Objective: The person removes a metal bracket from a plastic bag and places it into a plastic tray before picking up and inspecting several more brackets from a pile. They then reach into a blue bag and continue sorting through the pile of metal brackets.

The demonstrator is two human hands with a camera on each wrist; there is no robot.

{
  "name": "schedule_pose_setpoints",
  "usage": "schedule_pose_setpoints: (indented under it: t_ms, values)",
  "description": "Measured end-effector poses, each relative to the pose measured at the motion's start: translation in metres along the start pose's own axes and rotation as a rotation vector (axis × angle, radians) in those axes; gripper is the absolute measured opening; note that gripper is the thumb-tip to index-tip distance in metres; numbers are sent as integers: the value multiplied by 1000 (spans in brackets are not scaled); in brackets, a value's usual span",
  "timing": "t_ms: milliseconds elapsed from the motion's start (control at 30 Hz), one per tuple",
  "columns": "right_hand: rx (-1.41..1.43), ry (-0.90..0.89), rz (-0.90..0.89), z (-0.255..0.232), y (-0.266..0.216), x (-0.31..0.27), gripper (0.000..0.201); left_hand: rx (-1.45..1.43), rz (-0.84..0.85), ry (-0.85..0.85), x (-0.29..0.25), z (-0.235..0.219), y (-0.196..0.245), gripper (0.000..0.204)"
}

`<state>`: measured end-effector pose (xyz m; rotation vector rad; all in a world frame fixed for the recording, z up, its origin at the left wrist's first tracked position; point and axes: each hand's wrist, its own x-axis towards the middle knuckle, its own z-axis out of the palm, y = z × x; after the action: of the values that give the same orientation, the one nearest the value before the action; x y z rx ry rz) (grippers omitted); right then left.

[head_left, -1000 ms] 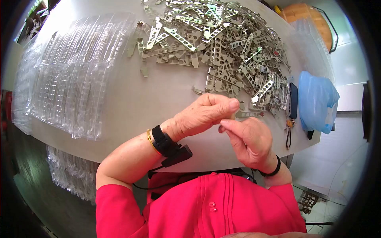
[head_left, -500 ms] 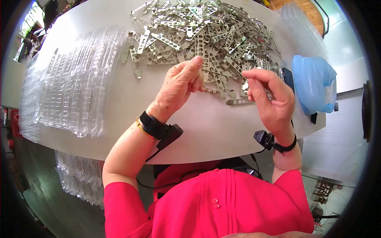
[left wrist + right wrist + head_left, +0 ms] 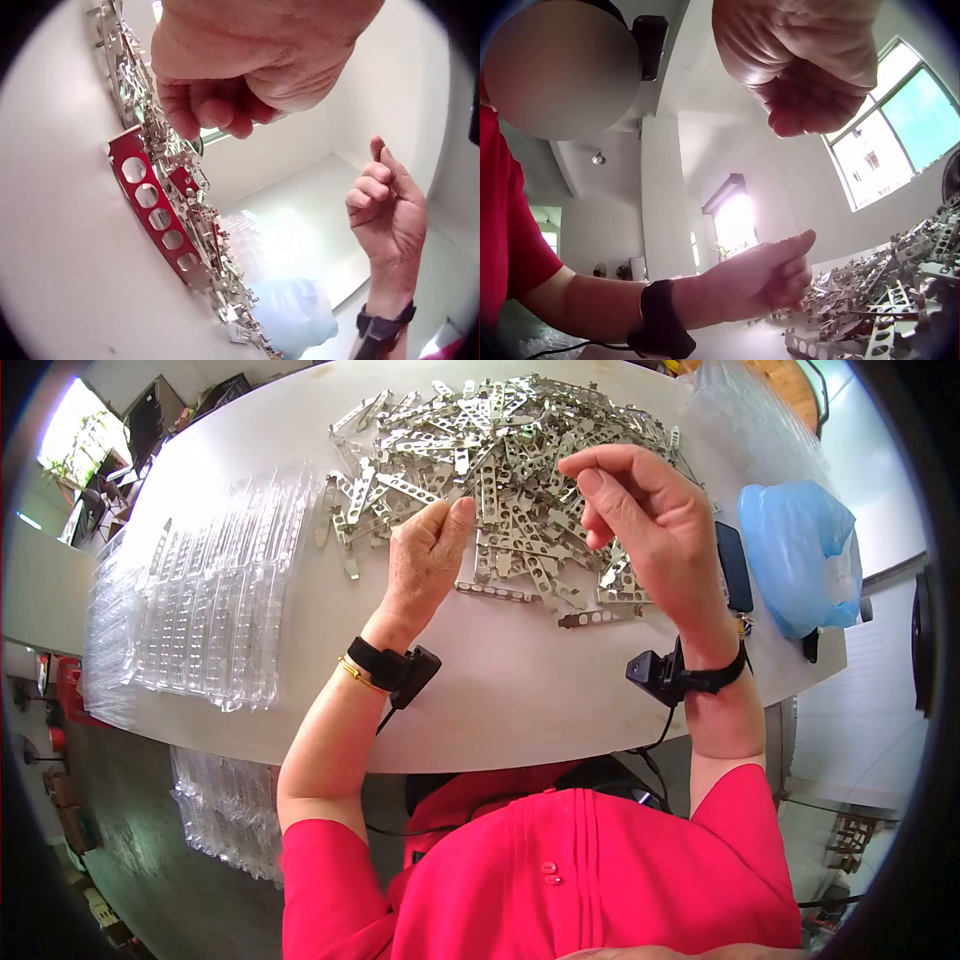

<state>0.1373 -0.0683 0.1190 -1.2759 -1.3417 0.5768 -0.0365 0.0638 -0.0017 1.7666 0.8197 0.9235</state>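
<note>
Apart from each other, both hands are raised over the near side of a heap of perforated metal strips (image 3: 487, 495). My left hand (image 3: 422, 565) has its fingers curled in and its thumb along the top, with nothing visible in it; the left wrist view shows its curled fingertips (image 3: 217, 114) from below. Loosely bent, my right hand (image 3: 665, 540) shows a gap between thumb and forefinger and holds nothing visible. Nearest the front of the heap lie single strips (image 3: 597, 618). One strip (image 3: 127, 145) with a row of round holes looks red in the left wrist view.
Clear plastic trays (image 3: 215, 600) are stacked on the table's left side. To the right are a dark phone (image 3: 734, 565), a blue plastic bag (image 3: 798, 560) and more clear plastic (image 3: 755, 420). Cables run from the wrist cameras (image 3: 655, 672) over the table's front edge.
The hands, close together at the fingertips a second ago, have parted and moved away from the body toward the heap, left hand to the left, right hand up. The head view has shifted slightly.
</note>
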Motion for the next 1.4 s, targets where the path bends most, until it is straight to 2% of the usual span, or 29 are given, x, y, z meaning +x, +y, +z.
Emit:
schedule_pose_setpoints:
  t_ms: [33, 67, 167, 367, 567, 667, 733, 1100, 1400]
  values:
    - [6, 7, -5, -2, 4, 4, 15, 123, 92, 91, 3, 1, -8, 46]
    - [12, 15, 5, -4, 10, 8, 15, 78, 109, 141, 5, 5, -6, 44]
    - [51, 15, 34, -4, 28, 17, 15, 173, 182, 164, 5, 8, -4, 40]
    - [232, 7, 251, 1, 70, 25, 17, 250, 231, 135, 5, 15, -2, 29]
    - [286, 10, 315, -7, 106, 19, 18, 316, 244, 133, 3, 17, -1, 14]
    - [341, 29, 326, -7, 117, 16, 18, 414, 234, 39, -2, 17, 7, 9]
    - [353, 19, 325, -8, 122, 18, 18, 550, 413, -5, -2, 20, 8, 8]
    - [408, 9, 293, -13, 118, 17, 17, 686, 418, -134, -2, 38, 9, 7]
    - [413, -10, 287, -14, 120, 17, 16, 801, 431, -82, 1, 42, 9, 5]
